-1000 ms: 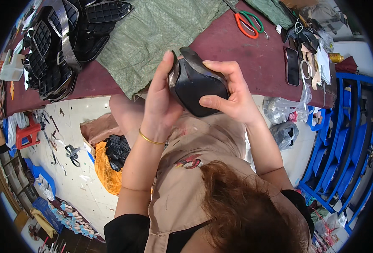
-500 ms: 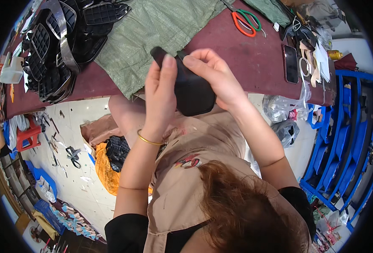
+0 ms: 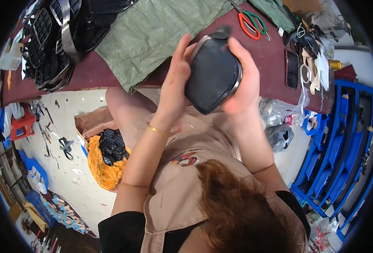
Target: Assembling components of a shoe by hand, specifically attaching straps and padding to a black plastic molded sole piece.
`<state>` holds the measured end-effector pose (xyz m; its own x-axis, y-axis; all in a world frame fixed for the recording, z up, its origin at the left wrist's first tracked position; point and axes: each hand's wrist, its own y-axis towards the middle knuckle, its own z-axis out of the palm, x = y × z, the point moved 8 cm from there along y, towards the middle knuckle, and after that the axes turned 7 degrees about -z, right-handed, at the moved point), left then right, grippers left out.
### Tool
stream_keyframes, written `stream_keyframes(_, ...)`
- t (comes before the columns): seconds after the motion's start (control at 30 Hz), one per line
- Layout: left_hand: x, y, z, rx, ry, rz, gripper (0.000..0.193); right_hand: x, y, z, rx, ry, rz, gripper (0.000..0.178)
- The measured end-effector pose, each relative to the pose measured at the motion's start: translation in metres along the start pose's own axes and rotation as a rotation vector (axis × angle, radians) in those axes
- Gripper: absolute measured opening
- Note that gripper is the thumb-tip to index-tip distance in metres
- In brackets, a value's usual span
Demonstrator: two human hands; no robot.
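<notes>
Between my two hands, above my lap at the table's near edge, is a black sandal sole (image 3: 212,69) with a rounded, smooth face and a shiny silvery band along its edges. Its pointed end is down toward me. My left hand (image 3: 176,82) presses against its left side, fingers pointing up and partly hidden behind it. Around the right side curls my right hand (image 3: 247,76), thumb along the edge and slightly blurred. A heap of similar black soles (image 3: 47,42) with grid undersides and silvery straps lies at the table's left.
A green woven sack (image 3: 127,46) covers part of the dark red table (image 3: 271,63). Scissors (image 3: 250,27) with red and green handles lie beyond my hands, a phone (image 3: 292,69) at right. An orange bag (image 3: 102,168) sits on the floor; a blue rack (image 3: 342,143) stands right.
The sole has been turned so its broad face and silvery band show. Both hands have shifted right, from pinching its upper end to holding its sides.
</notes>
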<state>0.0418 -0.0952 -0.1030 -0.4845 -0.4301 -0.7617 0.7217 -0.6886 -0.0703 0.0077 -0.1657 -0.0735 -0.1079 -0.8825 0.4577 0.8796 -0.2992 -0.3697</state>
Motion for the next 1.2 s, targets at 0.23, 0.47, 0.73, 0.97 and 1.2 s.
stream_keyframes(0.23, 0.047, 0.027, 0.006, -0.292, -0.327, -0.459, 0.074, 0.019, -0.012, -0.005, 0.02, 0.061, -0.27, 0.033)
stream_keyframes(0.47, -0.022, -0.006, 0.016, -0.059, 0.388, 0.216, 0.065, 0.042, -0.004, -0.026, -0.119, 0.143, -0.371, 0.036)
stream_keyframes(0.73, -0.012, 0.002, 0.012, -0.04, 0.527, 0.12, 0.074, 0.037, -0.011, -0.03, -0.166, 0.051, -0.46, 0.032)
stream_keyframes(0.97, -0.011, -0.001, 0.001, -0.169, 0.471, 0.022, 0.069, 0.053, -0.05, 0.008, 0.071, -0.555, -1.011, 0.028)
stream_keyframes(1.2, -0.032, -0.004, -0.003, -0.066, -0.36, -0.358, 0.073, -0.011, -0.064, 0.047, 1.167, -1.938, -1.171, 0.015)
